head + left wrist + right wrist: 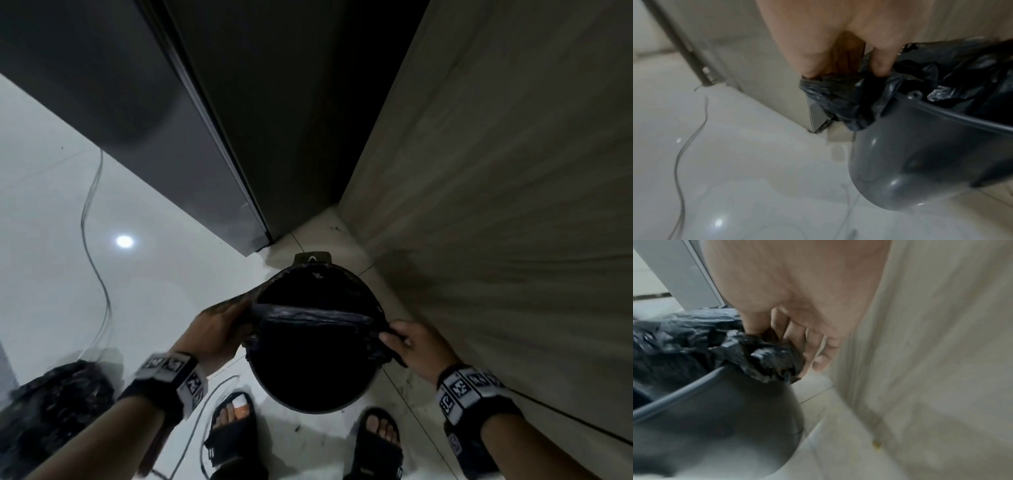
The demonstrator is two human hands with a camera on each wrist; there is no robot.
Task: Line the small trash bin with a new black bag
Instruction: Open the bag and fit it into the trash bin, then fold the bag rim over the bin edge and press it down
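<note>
A small round grey trash bin (308, 383) (920, 162) (715, 410) stands on the pale tiled floor between my hands. A black plastic bag (315, 317) (859, 100) (694, 337) lies across its mouth and hangs inside. My left hand (222, 329) (844, 71) pinches the bag's edge at the bin's left rim. My right hand (407, 342) (777, 344) grips a bunched fold of the bag at the right rim, fingers curled round it. The bag's near edge stretches between both hands over the opening.
A grey appliance (171, 120) stands behind the bin at left, a wood-grain panel (496, 171) close on the right. A thin cable (96, 222) trails over the floor. A dark crumpled bag (51, 411) lies at lower left. My sandalled feet (233, 425) are near the bin.
</note>
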